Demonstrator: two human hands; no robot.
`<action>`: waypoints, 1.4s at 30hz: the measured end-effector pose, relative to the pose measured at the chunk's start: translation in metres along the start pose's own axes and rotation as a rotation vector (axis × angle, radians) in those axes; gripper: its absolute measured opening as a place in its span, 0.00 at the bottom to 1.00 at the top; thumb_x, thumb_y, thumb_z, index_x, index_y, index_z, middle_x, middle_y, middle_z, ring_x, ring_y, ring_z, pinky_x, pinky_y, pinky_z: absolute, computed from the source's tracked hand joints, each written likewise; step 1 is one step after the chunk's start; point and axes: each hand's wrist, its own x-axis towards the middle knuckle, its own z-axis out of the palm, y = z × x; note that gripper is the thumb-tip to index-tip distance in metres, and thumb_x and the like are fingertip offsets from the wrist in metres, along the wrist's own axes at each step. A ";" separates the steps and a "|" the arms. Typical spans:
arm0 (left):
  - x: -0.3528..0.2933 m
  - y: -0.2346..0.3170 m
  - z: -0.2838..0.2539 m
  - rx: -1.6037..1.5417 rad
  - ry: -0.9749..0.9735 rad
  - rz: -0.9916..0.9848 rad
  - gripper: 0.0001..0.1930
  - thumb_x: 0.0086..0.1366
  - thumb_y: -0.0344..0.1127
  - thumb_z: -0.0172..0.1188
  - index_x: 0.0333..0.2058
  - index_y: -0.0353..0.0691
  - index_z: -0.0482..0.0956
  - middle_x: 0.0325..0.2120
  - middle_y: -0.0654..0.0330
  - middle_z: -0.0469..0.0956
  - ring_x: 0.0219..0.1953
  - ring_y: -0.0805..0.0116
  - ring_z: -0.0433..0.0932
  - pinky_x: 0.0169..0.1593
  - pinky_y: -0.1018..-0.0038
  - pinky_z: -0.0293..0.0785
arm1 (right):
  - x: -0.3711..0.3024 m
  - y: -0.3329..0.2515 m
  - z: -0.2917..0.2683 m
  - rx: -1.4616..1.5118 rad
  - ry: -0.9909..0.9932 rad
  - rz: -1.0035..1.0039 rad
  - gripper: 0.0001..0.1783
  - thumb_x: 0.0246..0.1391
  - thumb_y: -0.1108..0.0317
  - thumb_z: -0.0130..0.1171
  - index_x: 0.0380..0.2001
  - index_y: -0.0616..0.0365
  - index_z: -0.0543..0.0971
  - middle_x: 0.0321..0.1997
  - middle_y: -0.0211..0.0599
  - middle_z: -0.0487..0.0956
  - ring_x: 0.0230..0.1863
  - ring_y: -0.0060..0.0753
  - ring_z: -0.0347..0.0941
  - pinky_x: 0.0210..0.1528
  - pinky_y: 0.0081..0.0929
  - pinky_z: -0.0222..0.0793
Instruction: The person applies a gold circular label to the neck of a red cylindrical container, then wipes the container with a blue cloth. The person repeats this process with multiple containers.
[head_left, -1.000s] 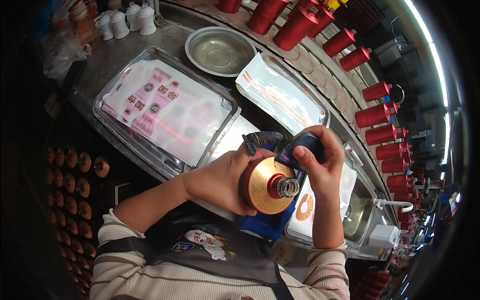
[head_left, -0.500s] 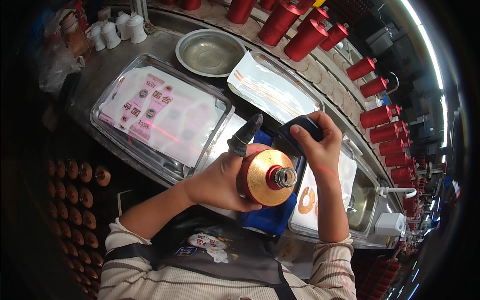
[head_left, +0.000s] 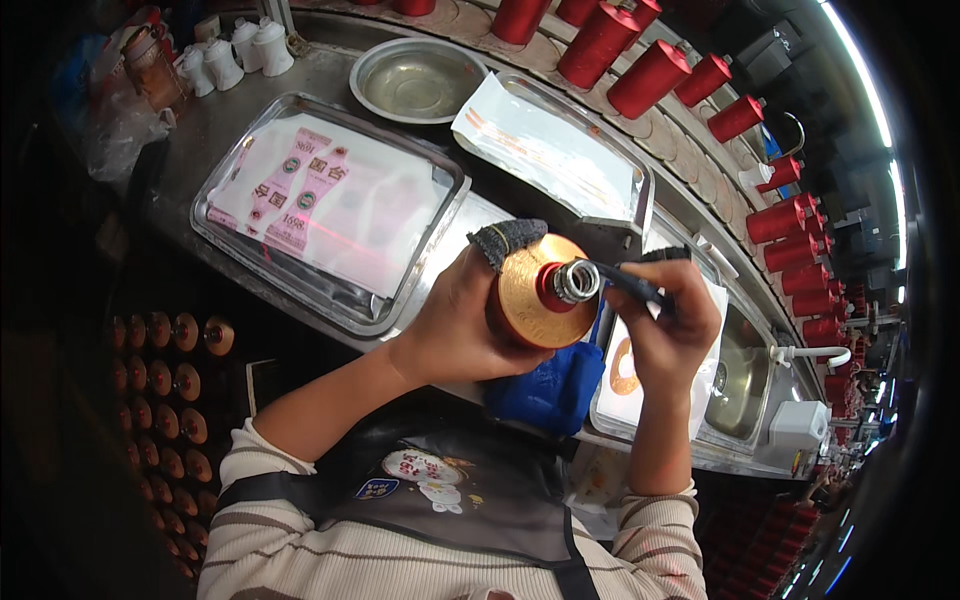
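My left hand (head_left: 452, 315) is wrapped round a red bottle (head_left: 535, 315) with a gold shoulder. Its open, threaded neck tilts up toward me. A black finger cover (head_left: 508, 242) on the thumb rests on the bottle's far side. In my right hand (head_left: 678, 328) is a dark, flat, rounded pad (head_left: 632, 287), gripped between thumb and fingers. The pad is edge-on against the bottle's right side, or very close to it; contact is hard to tell. Below the bottle lies a bunched blue cloth (head_left: 548, 392).
A metal tray (head_left: 385, 318) holds pink labels on the left. Behind stand a metal basin (head_left: 375, 108) and a second tray (head_left: 645, 195) with orange strips. Gold ring labels (head_left: 622, 368) lie near the sink (head_left: 745, 385). Red bottles (head_left: 648, 80) line the conveyor (head_left: 640, 140).
The right hand has turned and brought the pad in to the bottle's side. My left hand has raised the bottle slightly, and its thumb has folded down onto it. The conveyor bottles have shifted right.
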 end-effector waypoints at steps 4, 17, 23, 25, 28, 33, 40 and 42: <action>-0.006 -0.009 0.025 -0.013 0.159 0.021 0.52 0.42 0.41 0.80 0.65 0.40 0.59 0.52 0.47 0.71 0.52 0.45 0.74 0.55 0.57 0.72 | -0.049 -0.015 0.013 -0.270 0.066 -0.244 0.19 0.31 0.86 0.67 0.32 0.59 0.83 0.32 0.38 0.79 0.33 0.39 0.73 0.36 0.31 0.69; -0.002 -0.006 0.030 -0.255 0.121 0.002 0.45 0.51 0.38 0.76 0.65 0.40 0.60 0.62 0.42 0.61 0.62 0.44 0.67 0.65 0.56 0.66 | -0.051 -0.025 0.019 -0.161 -0.180 -0.393 0.21 0.31 0.85 0.67 0.35 0.57 0.84 0.33 0.39 0.78 0.34 0.38 0.76 0.36 0.30 0.73; -0.007 -0.012 0.038 -0.131 0.221 0.130 0.47 0.58 0.41 0.73 0.69 0.33 0.52 0.65 0.39 0.56 0.65 0.44 0.65 0.66 0.58 0.64 | -0.062 -0.016 -0.004 0.531 0.133 0.523 0.13 0.52 0.80 0.65 0.42 0.65 0.77 0.32 0.32 0.79 0.34 0.18 0.76 0.37 0.17 0.73; -0.005 -0.015 0.039 0.037 0.186 0.188 0.50 0.60 0.41 0.72 0.69 0.29 0.48 0.66 0.39 0.54 0.66 0.45 0.65 0.67 0.59 0.64 | -0.063 -0.010 -0.015 0.743 0.138 0.447 0.05 0.58 0.74 0.61 0.29 0.62 0.77 0.27 0.29 0.77 0.27 0.15 0.72 0.32 0.15 0.69; -0.008 -0.024 0.042 -0.113 0.173 0.085 0.48 0.58 0.42 0.74 0.69 0.38 0.51 0.68 0.39 0.52 0.67 0.44 0.63 0.67 0.57 0.65 | -0.068 -0.024 0.012 0.143 0.242 0.204 0.05 0.54 0.75 0.66 0.35 0.62 0.82 0.26 0.29 0.80 0.21 0.17 0.66 0.25 0.18 0.62; -0.005 -0.022 0.043 -0.152 0.250 -0.023 0.44 0.50 0.39 0.78 0.63 0.40 0.62 0.58 0.43 0.70 0.59 0.48 0.74 0.60 0.58 0.72 | -0.080 0.007 0.057 -0.325 0.124 -0.296 0.20 0.50 0.77 0.66 0.49 0.57 0.81 0.23 0.33 0.76 0.15 0.33 0.65 0.20 0.31 0.58; 0.006 -0.022 0.025 0.013 0.102 -0.031 0.49 0.43 0.41 0.81 0.61 0.32 0.62 0.50 0.47 0.77 0.51 0.48 0.80 0.55 0.59 0.75 | -0.065 0.009 0.055 -0.088 0.285 -0.098 0.09 0.62 0.76 0.58 0.46 0.63 0.79 0.31 0.40 0.82 0.27 0.34 0.80 0.32 0.25 0.75; 0.008 -0.017 0.017 0.034 0.036 -0.036 0.50 0.43 0.43 0.81 0.62 0.34 0.63 0.51 0.47 0.76 0.53 0.47 0.78 0.58 0.58 0.73 | -0.058 0.017 0.047 -0.059 0.262 -0.051 0.09 0.65 0.75 0.56 0.47 0.64 0.78 0.36 0.42 0.81 0.31 0.28 0.79 0.35 0.22 0.73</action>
